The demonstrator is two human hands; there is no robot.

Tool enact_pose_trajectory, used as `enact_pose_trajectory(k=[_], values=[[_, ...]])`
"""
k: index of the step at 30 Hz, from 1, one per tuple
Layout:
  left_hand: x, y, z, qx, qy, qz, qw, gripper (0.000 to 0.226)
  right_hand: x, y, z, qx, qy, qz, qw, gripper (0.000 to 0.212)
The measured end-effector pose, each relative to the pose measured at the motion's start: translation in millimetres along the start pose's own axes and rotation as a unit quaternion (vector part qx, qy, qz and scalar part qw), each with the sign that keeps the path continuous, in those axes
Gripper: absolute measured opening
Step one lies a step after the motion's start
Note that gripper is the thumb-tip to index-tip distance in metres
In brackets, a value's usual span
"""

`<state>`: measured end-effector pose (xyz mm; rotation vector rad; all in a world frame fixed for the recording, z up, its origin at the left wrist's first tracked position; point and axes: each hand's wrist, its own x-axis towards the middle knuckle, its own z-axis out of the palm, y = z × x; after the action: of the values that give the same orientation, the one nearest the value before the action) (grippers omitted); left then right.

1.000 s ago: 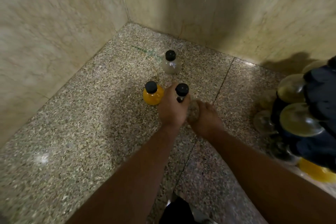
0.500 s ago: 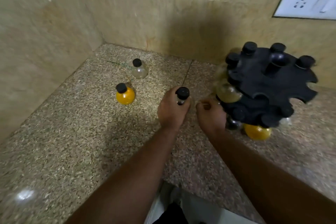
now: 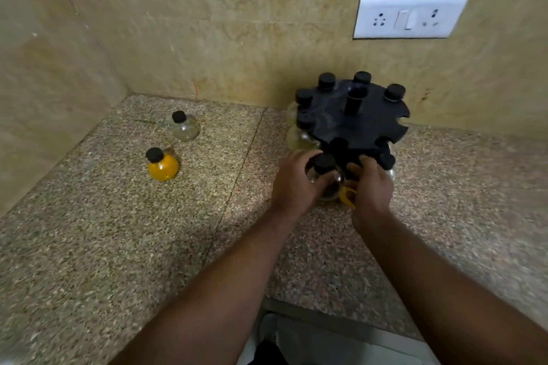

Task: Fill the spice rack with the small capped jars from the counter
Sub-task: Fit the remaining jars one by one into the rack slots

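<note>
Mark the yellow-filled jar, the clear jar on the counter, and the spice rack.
yellow-filled jar [image 3: 163, 167], head view, round yellow body
clear jar [image 3: 186, 128], head view, glass body
spice rack [image 3: 332, 118], head view, black top disc

We see these colours:
counter [image 3: 118, 246]: speckled grey-brown granite
spice rack [image 3: 360, 123]: black
left jar [image 3: 162, 165]: yellow-orange, black cap
far jar [image 3: 185, 127]: clear, black cap
wall [image 3: 207, 24]: mottled beige
socket plate [image 3: 409, 16]: white

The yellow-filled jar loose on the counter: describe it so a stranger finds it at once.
Start at the corner where the tiled walls meet the speckled counter. Two black-capped jars stand there, left of the black spice rack. The yellow-filled jar is the nearer one; the clear jar behind it looks empty.
</note>
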<state>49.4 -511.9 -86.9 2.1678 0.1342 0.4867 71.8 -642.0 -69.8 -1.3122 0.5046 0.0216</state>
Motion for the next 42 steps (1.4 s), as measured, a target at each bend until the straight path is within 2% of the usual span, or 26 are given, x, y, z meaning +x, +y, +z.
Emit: enact_pose_trajectory(k=[5,15,29,33,37,42], values=[[8,22,4,-0.004,0.000,0.029,1.000,0.056,10,-28,-9,0.042,-0.027,0.044,0.998,0.021],[32,32,6,0.047,-0.024,0.029,0.998,0.050,21,-47,1,-0.009,-0.051,0.077,0.996,0.015],[51,25,15,0.068,-0.022,-0.016,0.997,0.054,23,-40,8,-0.047,-0.077,0.045,0.995,0.024],[50,20,17,0.043,-0.015,-0.004,0.999,0.054,20,-38,11,-0.039,-0.071,0.032,0.996,0.020],[53,8,7,0.001,-0.020,-0.004,1.000,0.054,16,-30,18,-0.085,-0.085,0.007,0.993,0.025],[65,-8,-12,-0.003,0.031,-0.047,0.998,0.043,3,-19,35,-0.122,-0.107,-0.023,0.986,0.030]])
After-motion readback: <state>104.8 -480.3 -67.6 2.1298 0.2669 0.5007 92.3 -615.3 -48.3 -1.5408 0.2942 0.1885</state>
